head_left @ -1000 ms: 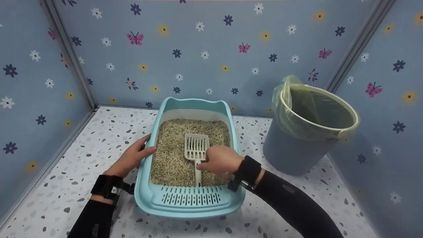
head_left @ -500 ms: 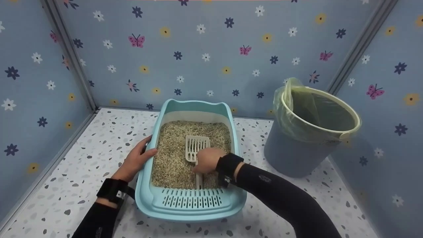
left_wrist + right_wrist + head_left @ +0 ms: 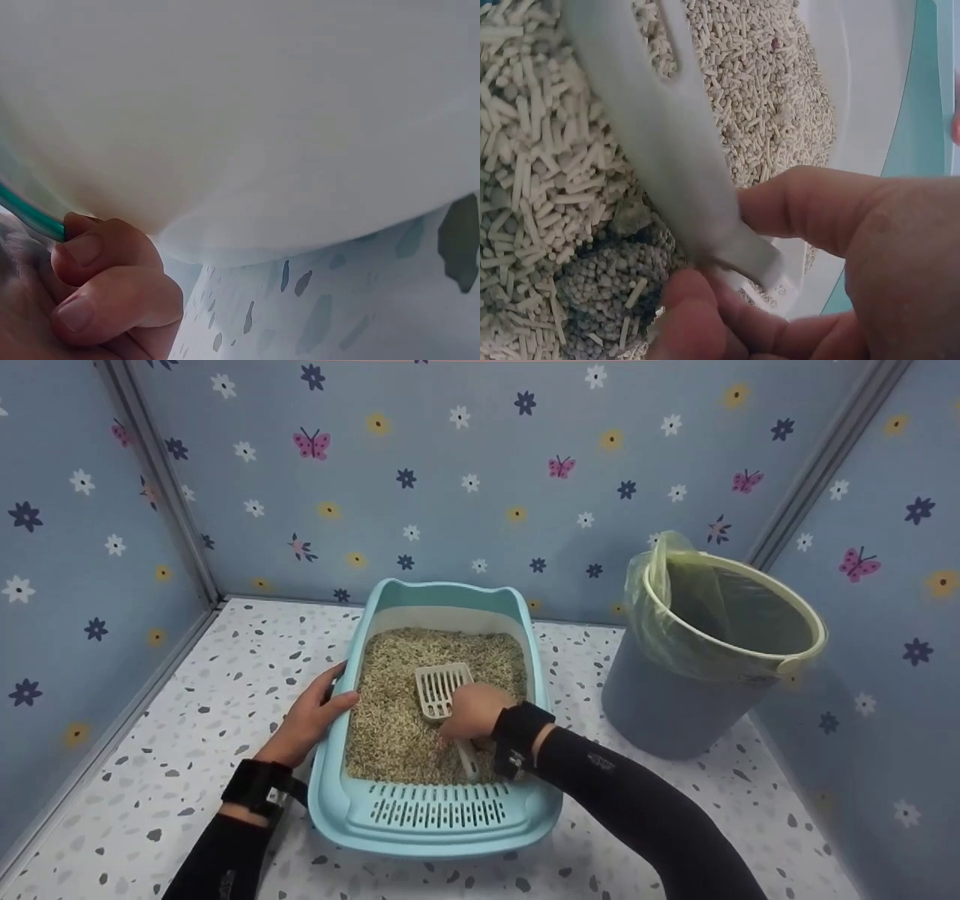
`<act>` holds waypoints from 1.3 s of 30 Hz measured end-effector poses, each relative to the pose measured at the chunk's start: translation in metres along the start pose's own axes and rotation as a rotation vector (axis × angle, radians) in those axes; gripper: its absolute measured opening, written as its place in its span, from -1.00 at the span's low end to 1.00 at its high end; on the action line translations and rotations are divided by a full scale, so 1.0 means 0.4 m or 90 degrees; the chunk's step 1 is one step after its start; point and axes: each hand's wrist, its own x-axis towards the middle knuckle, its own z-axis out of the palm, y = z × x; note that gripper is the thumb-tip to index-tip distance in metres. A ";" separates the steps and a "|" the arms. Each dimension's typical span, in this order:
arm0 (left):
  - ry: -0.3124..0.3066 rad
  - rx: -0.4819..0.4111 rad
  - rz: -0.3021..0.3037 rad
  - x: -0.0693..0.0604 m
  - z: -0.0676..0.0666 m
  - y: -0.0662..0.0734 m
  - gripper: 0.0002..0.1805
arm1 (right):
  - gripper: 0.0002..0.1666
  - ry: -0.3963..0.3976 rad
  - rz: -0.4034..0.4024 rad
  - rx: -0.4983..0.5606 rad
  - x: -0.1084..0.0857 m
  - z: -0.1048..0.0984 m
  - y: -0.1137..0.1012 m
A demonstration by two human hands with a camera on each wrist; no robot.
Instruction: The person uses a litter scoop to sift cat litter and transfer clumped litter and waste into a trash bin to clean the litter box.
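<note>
A light blue litter box filled with pellet litter stands in front of me. My left hand holds its left rim, thumb on top; the left wrist view shows curled fingers beneath the green-blue edge. With my right hand I grip a beige slotted litter scoop where head and handle join. Its head lies on the litter, and the handle slants toward the box's front right. In the right wrist view, thumb and fingers pinch the scoop above a dark grey clump.
A blue-grey trash bin with a yellowish liner bag stands right of the box. The speckled white surface runs around both. Flower-patterned panels enclose the back and sides.
My right hand has shifted left along the scoop toward its head. The scoop has turned, its handle end swinging right. My left hand keeps its hold on the rim.
</note>
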 end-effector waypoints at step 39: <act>0.006 0.021 0.011 0.001 0.002 -0.007 -0.18 | -0.37 0.008 -0.055 -0.450 -0.231 -0.300 -0.017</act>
